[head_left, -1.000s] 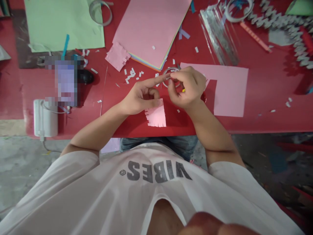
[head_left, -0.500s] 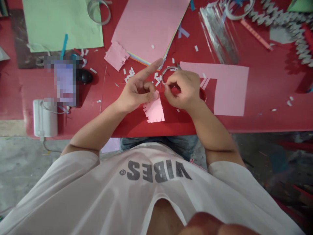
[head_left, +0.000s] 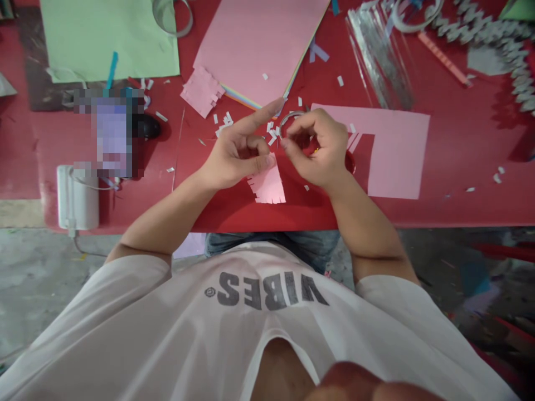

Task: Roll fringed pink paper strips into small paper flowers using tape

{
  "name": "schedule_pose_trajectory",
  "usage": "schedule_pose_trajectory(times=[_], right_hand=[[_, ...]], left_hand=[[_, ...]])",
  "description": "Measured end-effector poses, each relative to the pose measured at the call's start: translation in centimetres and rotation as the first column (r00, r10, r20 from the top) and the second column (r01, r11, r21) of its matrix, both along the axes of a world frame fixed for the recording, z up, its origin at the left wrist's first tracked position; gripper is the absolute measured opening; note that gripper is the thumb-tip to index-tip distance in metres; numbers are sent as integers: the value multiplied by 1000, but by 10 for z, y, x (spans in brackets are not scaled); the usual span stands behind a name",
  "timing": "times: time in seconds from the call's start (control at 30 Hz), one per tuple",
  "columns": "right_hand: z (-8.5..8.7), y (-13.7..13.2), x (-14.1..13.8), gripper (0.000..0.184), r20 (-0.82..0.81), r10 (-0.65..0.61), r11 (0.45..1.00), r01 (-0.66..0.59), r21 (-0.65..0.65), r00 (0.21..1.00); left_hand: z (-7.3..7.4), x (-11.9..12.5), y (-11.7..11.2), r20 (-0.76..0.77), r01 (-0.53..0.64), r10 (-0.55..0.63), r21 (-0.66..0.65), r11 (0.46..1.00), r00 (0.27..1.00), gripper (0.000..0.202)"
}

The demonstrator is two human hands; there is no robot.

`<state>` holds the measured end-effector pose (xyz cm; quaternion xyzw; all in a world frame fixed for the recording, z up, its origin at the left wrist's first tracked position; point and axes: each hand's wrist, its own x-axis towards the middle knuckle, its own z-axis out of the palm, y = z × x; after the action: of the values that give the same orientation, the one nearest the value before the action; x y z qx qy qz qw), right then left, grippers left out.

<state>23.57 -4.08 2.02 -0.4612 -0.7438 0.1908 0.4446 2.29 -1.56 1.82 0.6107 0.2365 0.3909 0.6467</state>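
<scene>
Red bench (head_left: 234, 214), front edge | notched pink paper (head_left: 267, 188) just inside that edge, left hand (head_left: 238, 159) over it, thumb tip on its top edge as if steadying it, index straight, fingers unclamped | right hand (head_left: 320, 147), fingers (head_left: 298, 125) pinched together on thin grey ring (head_left: 290, 114), mid-bench | paper scraps (head_left: 271, 133) just beyond | cut pink sheet (head_left: 397, 167) toward right edge | paper stack (head_left: 251, 50) at far edge

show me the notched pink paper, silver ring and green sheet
notched pink paper (head_left: 270, 190), head view, its middle
silver ring (head_left: 290, 113), head view, top of its rim
green sheet (head_left: 108, 39), head view, its middle
</scene>
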Motion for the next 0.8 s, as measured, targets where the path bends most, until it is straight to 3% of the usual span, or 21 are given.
schedule_pose_trajectory(times=[0.2, 0.43, 0.57, 0.8], right_hand=[[-1, 5, -3, 38, -129, -89, 996, 88, -18, 988], [-2, 9, -1, 34, -179, -46, 999, 42, -31, 983], [2, 6, -1, 31, -128, -93, 993, 101, 56, 987], [7, 1, -3, 28, -55, -186, 978, 190, 88, 981]], left_hand=[[2, 0, 0, -22, 45, -45, -2, 999, 999, 87], [4, 2, -4, -21, 112, -113, -58, 992, 993, 83], [6, 3, -6, -13, 133, -135, -89, 987, 991, 83], [3, 3, -3, -12, 127, -128, -69, 990, 992, 81]])
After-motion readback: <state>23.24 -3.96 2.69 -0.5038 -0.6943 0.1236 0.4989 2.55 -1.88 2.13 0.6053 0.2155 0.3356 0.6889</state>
